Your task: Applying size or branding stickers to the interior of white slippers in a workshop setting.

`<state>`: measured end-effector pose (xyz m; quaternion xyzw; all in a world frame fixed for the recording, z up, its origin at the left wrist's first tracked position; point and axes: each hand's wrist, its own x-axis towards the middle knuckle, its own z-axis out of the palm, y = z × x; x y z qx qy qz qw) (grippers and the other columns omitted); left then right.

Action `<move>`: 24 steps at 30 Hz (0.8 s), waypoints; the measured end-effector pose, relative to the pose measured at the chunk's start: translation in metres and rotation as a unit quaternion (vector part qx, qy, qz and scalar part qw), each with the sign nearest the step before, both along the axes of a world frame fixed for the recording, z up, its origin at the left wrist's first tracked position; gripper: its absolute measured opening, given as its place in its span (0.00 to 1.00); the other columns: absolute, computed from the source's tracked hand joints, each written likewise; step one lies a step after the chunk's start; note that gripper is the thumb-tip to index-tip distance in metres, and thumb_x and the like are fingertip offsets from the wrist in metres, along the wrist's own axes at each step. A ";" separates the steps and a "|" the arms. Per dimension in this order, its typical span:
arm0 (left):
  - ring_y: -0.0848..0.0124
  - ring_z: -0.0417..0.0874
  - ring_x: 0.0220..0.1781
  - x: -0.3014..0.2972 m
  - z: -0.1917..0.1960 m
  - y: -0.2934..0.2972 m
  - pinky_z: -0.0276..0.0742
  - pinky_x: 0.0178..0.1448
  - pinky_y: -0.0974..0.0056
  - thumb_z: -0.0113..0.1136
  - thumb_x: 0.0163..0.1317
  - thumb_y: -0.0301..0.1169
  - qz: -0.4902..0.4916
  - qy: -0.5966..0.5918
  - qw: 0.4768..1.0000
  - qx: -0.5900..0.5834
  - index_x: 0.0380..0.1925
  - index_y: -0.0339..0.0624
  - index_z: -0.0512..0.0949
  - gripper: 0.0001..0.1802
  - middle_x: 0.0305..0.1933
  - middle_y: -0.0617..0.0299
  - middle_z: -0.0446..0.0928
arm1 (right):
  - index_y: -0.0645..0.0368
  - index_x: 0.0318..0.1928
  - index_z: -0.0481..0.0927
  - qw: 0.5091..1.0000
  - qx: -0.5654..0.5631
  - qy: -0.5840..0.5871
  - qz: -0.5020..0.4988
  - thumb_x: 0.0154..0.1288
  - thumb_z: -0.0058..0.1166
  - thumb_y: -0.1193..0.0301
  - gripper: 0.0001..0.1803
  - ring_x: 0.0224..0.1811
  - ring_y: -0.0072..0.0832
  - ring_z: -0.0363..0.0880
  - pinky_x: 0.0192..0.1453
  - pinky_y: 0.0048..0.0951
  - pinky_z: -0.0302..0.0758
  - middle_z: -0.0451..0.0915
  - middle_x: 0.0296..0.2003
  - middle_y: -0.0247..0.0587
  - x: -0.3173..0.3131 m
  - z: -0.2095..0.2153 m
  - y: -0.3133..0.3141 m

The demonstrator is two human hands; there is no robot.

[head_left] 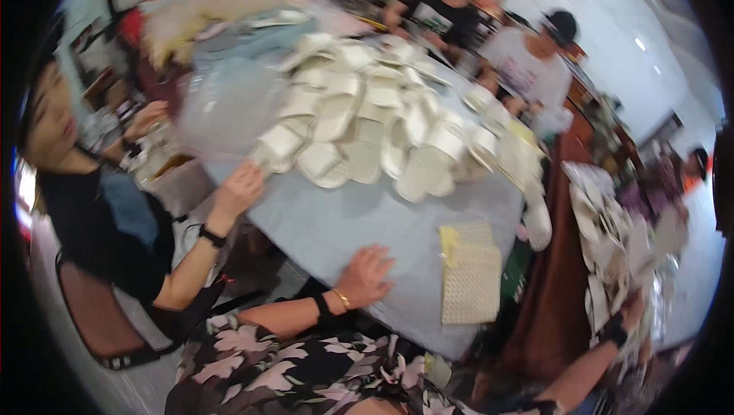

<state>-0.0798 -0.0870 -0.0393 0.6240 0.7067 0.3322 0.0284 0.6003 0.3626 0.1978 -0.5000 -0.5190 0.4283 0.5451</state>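
risk: pale footwear-like pieces (600,224), heaped far right beside right hand (633,309), might slide if pulled from beneath | left hand (365,277): palm down over grey table (306,224), fingers spread, empty | right hand: arm stretched outward, finger opening and grip cannot be made out | cream slide sandals (336,113): piled beyond left hand

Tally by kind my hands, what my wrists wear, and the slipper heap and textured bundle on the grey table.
Hands: 2 (left hand, right hand)
Black wristbands: 2
Gold bracelet: 1
Slipper heap: 1, too overlapped and blurred to count singly
Textured bundle: 1
Total: 7
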 end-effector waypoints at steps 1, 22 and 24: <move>0.46 0.64 0.70 0.003 0.014 -0.008 0.56 0.73 0.43 0.61 0.58 0.45 0.025 0.038 0.998 -0.046 0.56 0.40 0.74 0.29 0.65 0.46 0.68 | 0.54 0.43 0.78 0.995 -0.040 0.091 -0.029 0.73 0.52 0.61 0.11 0.32 0.21 0.71 0.35 0.25 0.67 0.76 0.34 0.28 -0.089 -0.019 -0.019; 0.68 0.72 0.61 -0.012 0.050 -0.002 0.72 0.62 0.61 0.68 0.59 0.33 -0.129 -0.626 0.767 -0.047 0.73 0.43 0.52 0.46 0.68 0.54 0.65 | 0.63 0.38 0.77 0.949 -0.046 -0.070 0.303 0.59 0.51 0.78 0.07 0.26 0.12 0.66 0.29 0.16 0.58 0.74 0.28 0.26 -0.448 0.034 -0.272; 0.71 0.75 0.57 -0.001 0.045 0.001 0.74 0.60 0.65 0.63 0.64 0.35 -0.117 -0.604 0.787 -0.054 0.72 0.41 0.54 0.41 0.64 0.55 0.68 | 0.62 0.37 0.77 0.938 -0.053 -0.102 0.327 0.59 0.50 0.79 0.06 0.24 0.11 0.65 0.27 0.16 0.56 0.73 0.26 0.25 -0.444 0.017 -0.263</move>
